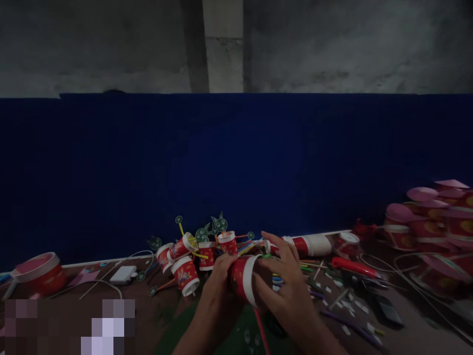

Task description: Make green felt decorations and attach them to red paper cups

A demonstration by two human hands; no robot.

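Technician: Location of the working cup (pixel 239 280)?

Supervisor: Above the middle of the counter (pixel 144 315), between both hands, tilted onto its side. The white rim faces the right hand. A green sheet (pixel 175 330) lies beneath.

Technician: State of the hands?

Supervisor: Left hand (pixel 218 282): wrapped around the cup body. Right hand (pixel 290 281): fingers spread about the rim and mouth. Whether they pinch anything cannot be told; some fingertips are hidden.

Technician: Completed units?

Supervisor: Along the back edge of the counter, left of the right hand, stands a group of red cups (pixel 185 273). Coloured strips tipped with green discs (pixel 179 219) project from it. Judged: finished or close to it. Pink-topped cups (pixel 423 229) are piled at the right end; blur prevents assessment.

Technician: Status of the working cup?

Supervisor: Judged: partway. A pink strip (pixel 261 330) runs down from near the rim; its fixing point is hidden. No disc is visible on this cup.

Technician: Outstanding stock?

Supervisor: A nested stack (pixel 318 245) lies on its side along the back edge, right of the hands. No strips are evident on it; judged unprocessed. Purple strips (pixel 351 328) and white scraps (pixel 362 309) are scattered toward the right end. Quantity required: cannot be determined.
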